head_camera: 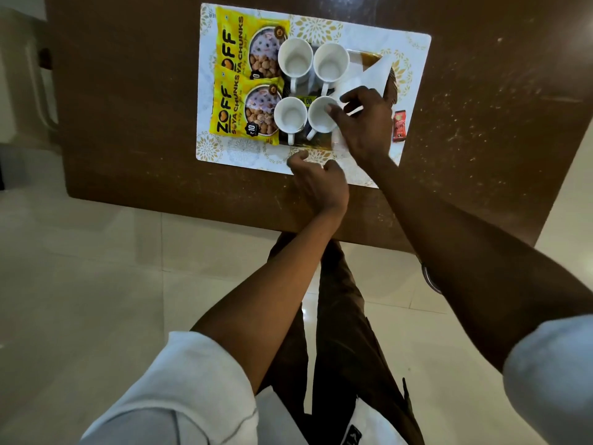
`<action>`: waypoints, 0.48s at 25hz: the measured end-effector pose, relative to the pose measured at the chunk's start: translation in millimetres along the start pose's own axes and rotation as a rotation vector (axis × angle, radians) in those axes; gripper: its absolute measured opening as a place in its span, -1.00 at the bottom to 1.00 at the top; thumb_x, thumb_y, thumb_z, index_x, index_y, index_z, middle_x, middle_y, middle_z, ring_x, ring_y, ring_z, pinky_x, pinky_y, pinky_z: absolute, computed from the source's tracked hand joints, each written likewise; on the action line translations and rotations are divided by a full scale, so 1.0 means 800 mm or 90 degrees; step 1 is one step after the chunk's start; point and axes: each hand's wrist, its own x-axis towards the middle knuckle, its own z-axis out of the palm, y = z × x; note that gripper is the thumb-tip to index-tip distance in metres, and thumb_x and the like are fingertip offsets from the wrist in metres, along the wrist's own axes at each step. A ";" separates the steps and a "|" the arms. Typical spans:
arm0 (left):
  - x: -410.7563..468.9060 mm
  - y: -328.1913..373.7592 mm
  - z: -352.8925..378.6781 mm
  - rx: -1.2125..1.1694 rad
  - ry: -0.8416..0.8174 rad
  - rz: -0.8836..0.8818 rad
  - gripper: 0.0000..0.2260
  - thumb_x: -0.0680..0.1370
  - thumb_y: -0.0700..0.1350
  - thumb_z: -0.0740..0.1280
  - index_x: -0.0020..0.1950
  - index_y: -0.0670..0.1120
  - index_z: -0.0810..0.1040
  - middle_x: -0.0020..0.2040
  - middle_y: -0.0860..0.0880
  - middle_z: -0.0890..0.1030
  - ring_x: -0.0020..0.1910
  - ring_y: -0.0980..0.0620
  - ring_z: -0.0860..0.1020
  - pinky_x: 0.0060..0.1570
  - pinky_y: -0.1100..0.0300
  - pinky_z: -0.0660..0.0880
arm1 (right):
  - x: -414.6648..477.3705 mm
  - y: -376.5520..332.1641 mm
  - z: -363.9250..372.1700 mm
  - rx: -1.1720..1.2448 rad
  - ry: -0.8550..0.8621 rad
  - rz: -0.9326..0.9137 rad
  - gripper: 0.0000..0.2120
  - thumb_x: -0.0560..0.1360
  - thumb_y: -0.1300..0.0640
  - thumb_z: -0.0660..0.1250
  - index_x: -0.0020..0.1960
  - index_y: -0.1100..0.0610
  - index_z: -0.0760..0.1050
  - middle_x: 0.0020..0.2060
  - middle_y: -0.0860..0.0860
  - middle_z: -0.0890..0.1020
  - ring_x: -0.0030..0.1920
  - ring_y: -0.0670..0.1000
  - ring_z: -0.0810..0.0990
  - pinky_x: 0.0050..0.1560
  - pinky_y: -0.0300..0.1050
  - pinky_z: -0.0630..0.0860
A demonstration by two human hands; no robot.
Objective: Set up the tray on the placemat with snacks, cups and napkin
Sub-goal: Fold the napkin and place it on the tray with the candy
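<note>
A white placemat [414,46] with gold flowers lies on the brown table. On it rests a dark tray [392,88], mostly covered. Two yellow soya chunk packets [229,43] [229,110] lie at its left side. Several white cups [295,57] stand in the middle of the tray. A white folded napkin [373,75] lies at the tray's right. My right hand [362,123] pinches the napkin's near corner, next to the near right cup [321,115]. My left hand [317,184] hovers loosely curled over the placemat's front edge, holding nothing.
A small red snack bar [399,126] lies on the placemat's right edge, just outside the tray. The brown table [497,107] extends to the right and left of the mat. Its front edge is close to my legs, over a pale tiled floor [96,284].
</note>
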 end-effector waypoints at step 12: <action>0.021 -0.008 -0.011 -0.080 -0.101 0.042 -0.58 0.53 -0.40 0.37 0.40 -0.26 0.50 0.21 -0.24 0.57 0.19 -0.22 0.56 0.24 -0.21 0.55 | 0.006 -0.016 0.012 -0.104 -0.012 -0.006 -0.81 0.46 0.02 0.42 0.03 0.01 0.71 -0.02 -0.06 0.70 -0.05 -0.05 0.66 -0.01 -0.02 0.62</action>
